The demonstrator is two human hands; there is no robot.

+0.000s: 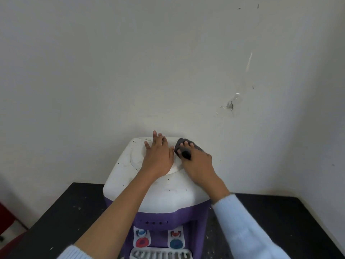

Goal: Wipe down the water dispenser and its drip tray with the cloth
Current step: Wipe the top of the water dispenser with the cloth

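Head view: right hand point(196, 161) grips dark cloth point(182, 146) on water dispenser point(168, 191) top's far right, left hand point(158, 156) flat beside it, fingers spread, drip tray point(160, 254) below.

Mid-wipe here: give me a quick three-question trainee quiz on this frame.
1. True or false: the left hand lies flat on the white plastic top of the purple water dispenser.
2. Which hand grips the dark grey cloth? A) left hand B) right hand
3. Fill in: the dispenser stands on a ___ table.
Key: 1 true; 2 B; 3 black.
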